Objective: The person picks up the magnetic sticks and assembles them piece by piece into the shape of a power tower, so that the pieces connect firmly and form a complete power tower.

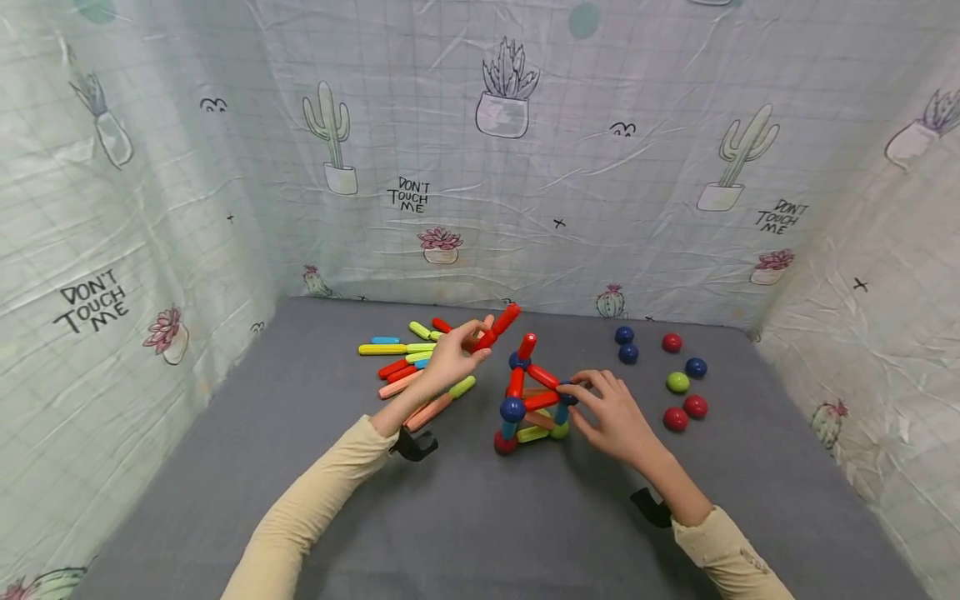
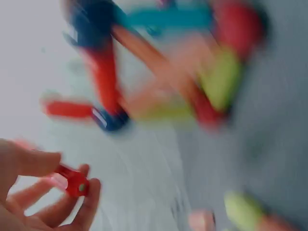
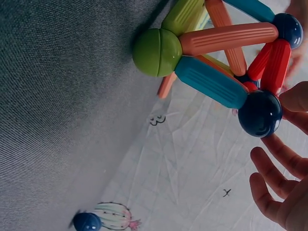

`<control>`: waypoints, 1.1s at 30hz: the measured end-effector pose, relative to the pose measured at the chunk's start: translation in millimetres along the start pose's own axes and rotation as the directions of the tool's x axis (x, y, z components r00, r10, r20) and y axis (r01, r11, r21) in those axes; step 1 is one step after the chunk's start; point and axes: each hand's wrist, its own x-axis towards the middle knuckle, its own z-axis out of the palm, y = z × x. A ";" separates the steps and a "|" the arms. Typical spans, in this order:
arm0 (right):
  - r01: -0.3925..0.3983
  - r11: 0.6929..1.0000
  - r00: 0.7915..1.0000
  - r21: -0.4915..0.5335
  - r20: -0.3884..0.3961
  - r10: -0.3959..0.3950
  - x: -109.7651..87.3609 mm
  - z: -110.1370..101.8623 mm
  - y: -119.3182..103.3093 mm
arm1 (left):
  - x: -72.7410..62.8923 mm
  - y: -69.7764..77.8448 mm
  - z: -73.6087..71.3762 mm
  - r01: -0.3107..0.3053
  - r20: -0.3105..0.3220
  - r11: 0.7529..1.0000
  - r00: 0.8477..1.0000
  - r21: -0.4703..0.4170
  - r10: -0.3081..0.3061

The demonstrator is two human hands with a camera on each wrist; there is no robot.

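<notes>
My left hand [image 1: 452,358] pinches red magnetic rods [image 1: 504,320], seemingly two joined end to end, raised left of a ball-and-rod structure [image 1: 535,402]. In the left wrist view, thumb and fingers hold a red rod [image 2: 72,182]; the structure behind is blurred. The structure has red and green balls at its base, blue and orange rods rising, and a top triangle of red rods between blue balls. One more red rod [image 1: 528,345] stands up from the rear blue ball. My right hand [image 1: 613,414] holds the right top blue ball [image 3: 260,113] between thumb and index finger.
Loose yellow, green, blue, red and orange rods [image 1: 397,372] lie in a pile beneath and beside the left forearm. Several loose red, blue and green balls [image 1: 677,382] sit right of the structure. A printed curtain [image 1: 555,167] surrounds the grey table [image 1: 480,533].
</notes>
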 end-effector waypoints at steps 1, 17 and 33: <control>-0.002 1.000 1.000 0.001 0.002 0.002 -0.1 0.2 0.1 | -6.0 5.4 -0.4 -0.024 0.008 0.994 1.000 -0.102 0.025; 0.002 1.000 1.000 0.003 0.007 -0.002 -2.3 3.6 1.3 | -40.2 17.9 25.0 -0.208 0.075 0.973 0.974 -0.098 0.216; -0.022 0.999 1.000 0.047 0.007 0.021 -2.8 0.7 2.0 | -20.2 53.2 19.8 -0.337 -0.128 0.909 0.918 0.245 0.375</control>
